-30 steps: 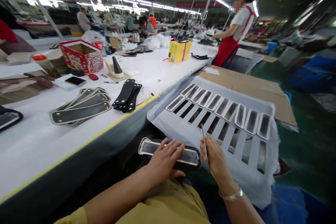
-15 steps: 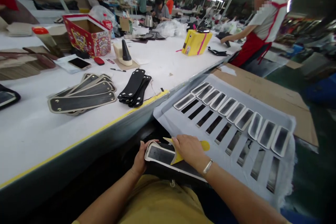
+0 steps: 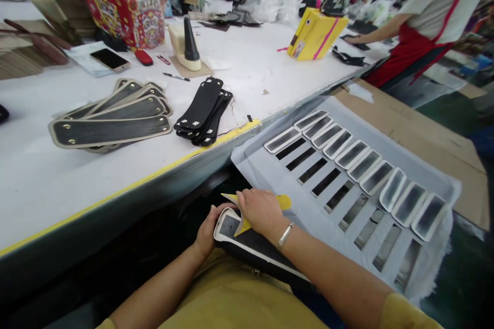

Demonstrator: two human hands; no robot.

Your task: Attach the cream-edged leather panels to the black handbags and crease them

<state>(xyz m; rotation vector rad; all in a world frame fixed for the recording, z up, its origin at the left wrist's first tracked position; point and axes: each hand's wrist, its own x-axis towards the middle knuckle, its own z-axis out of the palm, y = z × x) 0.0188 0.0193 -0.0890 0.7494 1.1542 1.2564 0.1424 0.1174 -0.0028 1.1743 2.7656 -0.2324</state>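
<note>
My left hand (image 3: 206, 230) is closed around the left end of a long dark strip with a raised white rim (image 3: 262, 248), which lies at my lap. Gripped in my right hand (image 3: 263, 212) is a yellow scraper (image 3: 284, 202) with a notched, pointed edge. That edge rests on the strip's dark face, close to my left hand. My right forearm covers part of the strip's far end.
Beside me lies a grey slotted sheet (image 3: 285, 177) with a row of white-rimmed dark pieces (image 3: 351, 154). Riveted straps (image 3: 111, 131) and black straps (image 3: 203, 105) are piled on the white table (image 3: 127, 180). A co-worker in a red apron (image 3: 420, 46) stands beyond.
My right hand has slid the scraper leftward along the strip, toward my left hand. The left hand keeps its hold. The camera view has tilted down.
</note>
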